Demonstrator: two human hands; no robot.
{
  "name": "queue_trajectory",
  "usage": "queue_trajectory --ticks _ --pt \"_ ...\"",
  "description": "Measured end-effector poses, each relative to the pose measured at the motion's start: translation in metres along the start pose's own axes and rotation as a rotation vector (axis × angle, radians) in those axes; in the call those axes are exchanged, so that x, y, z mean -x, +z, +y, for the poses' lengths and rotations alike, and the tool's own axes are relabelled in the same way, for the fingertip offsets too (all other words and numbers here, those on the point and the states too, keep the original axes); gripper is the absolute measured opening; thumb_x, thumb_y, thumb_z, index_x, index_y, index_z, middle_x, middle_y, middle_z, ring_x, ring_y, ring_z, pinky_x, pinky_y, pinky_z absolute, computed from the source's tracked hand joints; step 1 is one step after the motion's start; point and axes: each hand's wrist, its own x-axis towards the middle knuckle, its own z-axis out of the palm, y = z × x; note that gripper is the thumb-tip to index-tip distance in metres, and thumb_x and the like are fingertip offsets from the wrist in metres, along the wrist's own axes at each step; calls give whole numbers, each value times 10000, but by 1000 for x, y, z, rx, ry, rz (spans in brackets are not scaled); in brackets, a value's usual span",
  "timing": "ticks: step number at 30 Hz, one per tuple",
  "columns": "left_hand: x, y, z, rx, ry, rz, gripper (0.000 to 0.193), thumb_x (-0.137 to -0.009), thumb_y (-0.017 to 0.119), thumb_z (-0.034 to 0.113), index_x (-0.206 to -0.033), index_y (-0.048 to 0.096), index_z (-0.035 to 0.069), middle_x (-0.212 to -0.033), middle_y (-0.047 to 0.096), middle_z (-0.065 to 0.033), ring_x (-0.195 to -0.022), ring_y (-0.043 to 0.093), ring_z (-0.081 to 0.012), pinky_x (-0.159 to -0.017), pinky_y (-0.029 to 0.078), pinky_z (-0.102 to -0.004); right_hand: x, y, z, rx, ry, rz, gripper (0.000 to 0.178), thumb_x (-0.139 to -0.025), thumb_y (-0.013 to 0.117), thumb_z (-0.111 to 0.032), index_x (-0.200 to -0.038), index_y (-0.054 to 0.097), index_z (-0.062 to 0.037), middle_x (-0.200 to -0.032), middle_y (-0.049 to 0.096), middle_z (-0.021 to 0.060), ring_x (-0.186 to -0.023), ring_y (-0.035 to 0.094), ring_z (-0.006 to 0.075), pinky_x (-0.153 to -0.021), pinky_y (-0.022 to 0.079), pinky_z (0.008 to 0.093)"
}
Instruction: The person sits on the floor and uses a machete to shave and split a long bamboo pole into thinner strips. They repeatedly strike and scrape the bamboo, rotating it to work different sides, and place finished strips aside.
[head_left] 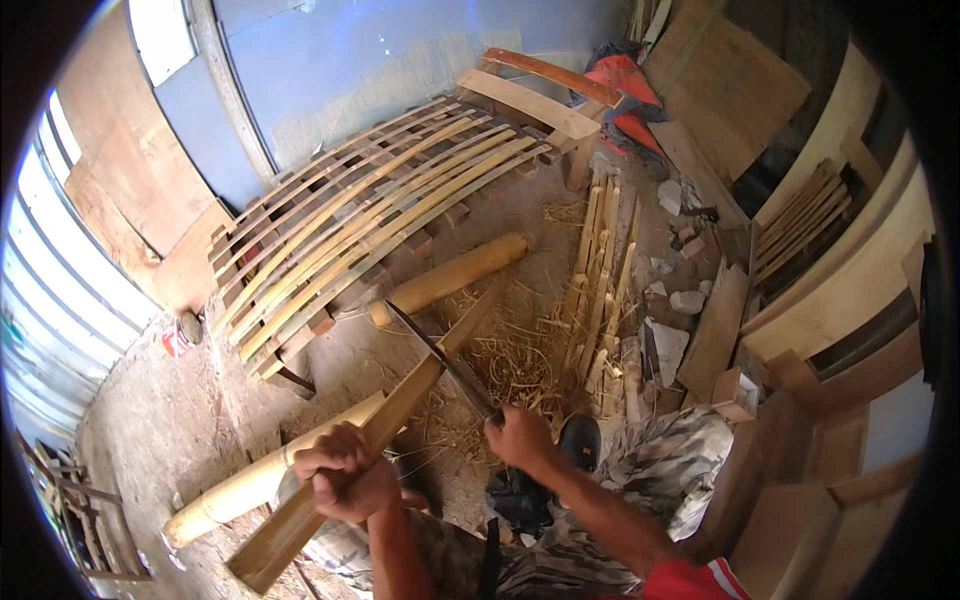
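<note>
A: Blue wall point(330, 70) at the back, dusty floor point(140, 420) below it, pale wooden furniture frames point(850, 290) down the right side. Where are the hands?

B: Well apart, both busy. The left hand point(347, 475) is closed in a fist around a long split bamboo piece point(402, 402), towards its near end.

A: And the right hand point(520, 437)?

B: Fingers wrapped round the handle of a long dark knife point(465, 377), most of the handle hidden in the grip. The blade slants up and left, crossing the bamboo piece beyond the left hand. Whether the edge bites in, I can't tell.

A: How are the arms set?

B: The left forearm rises steeply from the lower edge. The right one slants in from the lower right, past a red sleeve point(690, 580), over the camouflage trousers point(665, 475).

A: Anything close by?

B: One round bamboo pole point(240, 490) lies on the left, partly behind the split piece; a thicker bamboo log point(460, 275) lies beyond the knife tip. Curly shavings point(510, 370) are heaped past the right hand, beside a bundle of bamboo strips point(600, 270).

A: And further back?

B: A row of long slats point(385, 215) rests on low supports before the wall.
</note>
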Motion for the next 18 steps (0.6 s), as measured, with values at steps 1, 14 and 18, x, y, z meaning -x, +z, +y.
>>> queue_trajectory --ticks 1,14,18 --pt "0 1 3 3 6 -3 286 -888 571 295 -730 454 87 -543 371 4 -485 357 -116 -525 338 -286 11 -1 -4 -7 2 -16 339 -919 628 -332 -923 655 5 -552 581 128 -490 596 316 -497 502 468" --pt "0 -2 11 -36 -17 20 305 -875 576 335 -758 455 80 -564 404 -15 -481 345 -124 -517 328 -298 55 -12 -57 -85 -191 -55 293 -852 656 -310 -912 676 -24 -623 631 171 -657 665 383 -603 523 496" --pt "8 -3 10 -48 -32 -8 292 -882 548 329 -762 454 80 -565 384 -12 -494 340 -124 -521 325 -298 19 9 0 -129 -43 27 255 -867 643 -289 -873 639 -35 -579 596 142 -531 626 313 -534 490 450"
